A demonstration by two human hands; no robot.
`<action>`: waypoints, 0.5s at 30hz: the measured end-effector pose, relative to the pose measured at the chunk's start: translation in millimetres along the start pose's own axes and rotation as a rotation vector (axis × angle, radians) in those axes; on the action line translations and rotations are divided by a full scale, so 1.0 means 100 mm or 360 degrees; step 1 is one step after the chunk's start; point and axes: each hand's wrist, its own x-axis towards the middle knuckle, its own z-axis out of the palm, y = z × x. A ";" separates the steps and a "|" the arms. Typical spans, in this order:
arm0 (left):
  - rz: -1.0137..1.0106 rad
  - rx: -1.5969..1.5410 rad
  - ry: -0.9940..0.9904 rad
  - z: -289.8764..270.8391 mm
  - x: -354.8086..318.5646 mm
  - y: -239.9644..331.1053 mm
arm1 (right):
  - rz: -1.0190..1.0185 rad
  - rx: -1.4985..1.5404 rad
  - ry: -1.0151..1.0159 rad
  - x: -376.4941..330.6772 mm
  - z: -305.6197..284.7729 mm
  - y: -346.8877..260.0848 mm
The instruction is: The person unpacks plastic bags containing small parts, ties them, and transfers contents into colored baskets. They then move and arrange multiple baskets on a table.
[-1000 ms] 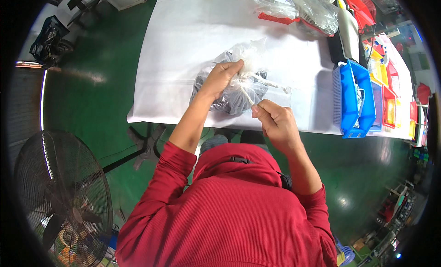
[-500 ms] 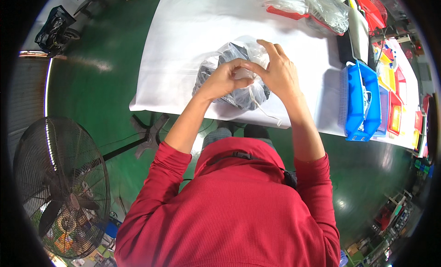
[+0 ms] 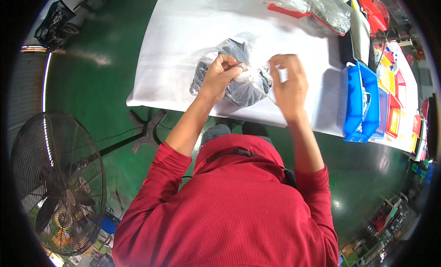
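Observation:
A clear plastic bag (image 3: 245,93) filled with dark items lies near the front edge of the white-covered table (image 3: 179,46). Its neck is gathered in the middle, and white string appears wound around it. My left hand (image 3: 217,78) pinches the gathered plastic from the left side, thumb against fingers. To the right of the bag, my right hand (image 3: 290,81) is raised with bent fingers, smeared by motion. A strand of string (image 3: 270,98) trails from the neck toward my right wrist; whether the fingers hold any of it cannot be made out.
A blue plastic basket (image 3: 356,104) stands at the table's right edge, beside yellow and red bins (image 3: 394,113). Clear bags over a red tray (image 3: 287,11) lie at the far right. A large black fan (image 3: 59,184) stands on the green floor at left.
My right hand has moved away from the bag's neck to the right and slightly down. My left hand stays at the neck. The string end no longer hangs over the table's front edge.

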 end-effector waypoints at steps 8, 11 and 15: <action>0.0328 0.0377 0.0036 0.10 0.00 -0.04 | 0.0079 -0.0251 -0.0218 -0.20 0.24 0.01; 0.0459 0.0751 0.0048 0.15 -0.02 -0.01 | 0.0250 -0.0171 -0.0318 -0.16 0.23 0.01; 0.0444 0.1074 0.0040 0.27 -0.05 0.05 | 0.0159 -0.0394 -0.0360 -0.12 0.24 0.04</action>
